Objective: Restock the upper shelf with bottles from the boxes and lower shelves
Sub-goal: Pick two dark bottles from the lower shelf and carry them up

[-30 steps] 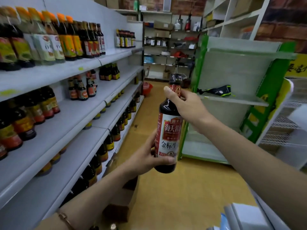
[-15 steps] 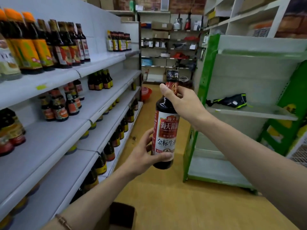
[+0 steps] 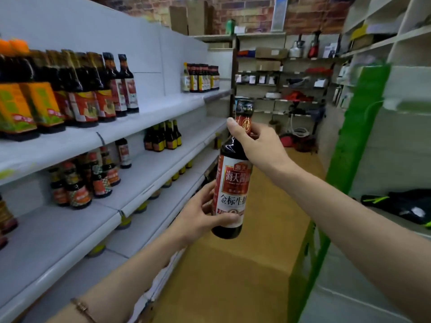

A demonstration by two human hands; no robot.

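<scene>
Right hand [image 3: 261,145] grips the neck of a dark sauce bottle [image 3: 231,183]; below it, left hand [image 3: 205,215] clasps its base.

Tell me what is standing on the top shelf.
On the top shelf: a row of dark bottles at left, and a smaller cluster farther along. Anything behind them is hidden.

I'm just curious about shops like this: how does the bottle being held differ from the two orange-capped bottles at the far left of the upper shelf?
The held bottle has a dark cap; the orange-capped bottles have orange ones. Its label is red and white, theirs orange and green. It is in the air, the left hand gripping its base and the right hand its neck; they stand on the upper shelf. All hold dark liquid.
</scene>
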